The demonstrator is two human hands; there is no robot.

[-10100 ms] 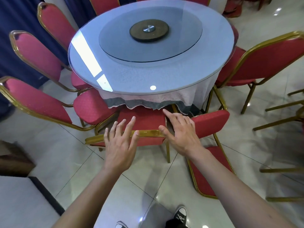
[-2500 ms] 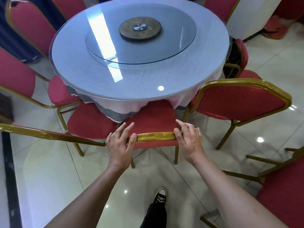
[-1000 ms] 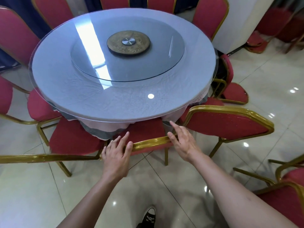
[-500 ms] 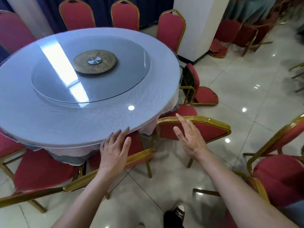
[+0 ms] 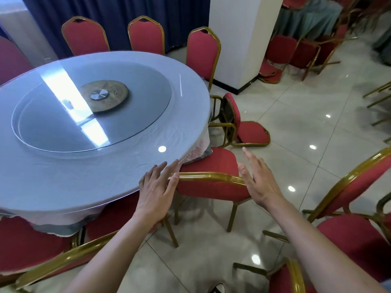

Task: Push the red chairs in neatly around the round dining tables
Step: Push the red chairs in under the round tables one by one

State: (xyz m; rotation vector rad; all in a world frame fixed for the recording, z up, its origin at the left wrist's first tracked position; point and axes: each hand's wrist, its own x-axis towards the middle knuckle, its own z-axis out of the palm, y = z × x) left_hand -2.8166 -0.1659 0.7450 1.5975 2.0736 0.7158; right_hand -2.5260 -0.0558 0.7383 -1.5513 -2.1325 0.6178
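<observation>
Round dining table (image 5: 63,182) fills the left half of the view, covered w/ a pale cloth under glass, a glass turntable (image 5: 131,115) on top w/ a brown disc (image 5: 104,95) at its centre. White pillar (image 5: 243,39) stands behind the table on the right, dark blue curtain (image 5: 118,15) across the back wall. Glossy tiled floor (image 5: 296,123) w/ light spots. Three red chairs w/ gold frames stand upright at the far side of the table: far-left chair (image 5: 84,37), far-middle chair (image 5: 146,34), far-right chair (image 5: 202,51), the last one just beside the pillar. Another red chair lies tipped over (image 5: 243,127) on the floor by the table's right edge. Nearest red chair (image 5: 211,187) sits in front of the person, seat partly under the table's edge, gold top rail facing the camera. More red chairs at lower left (image 5: 31,246) and lower right (image 5: 355,235); a stack of them (image 5: 281,53) past the pillar. Left hand (image 5: 156,187): fingers straight, spread, lying on the left end of the nearest chair's top rail, fingertips at the table rim, gripping nothing. Right hand (image 5: 258,178): open flat, fingers extended, at the rail's right end; contact w/ the rail can't be told.
</observation>
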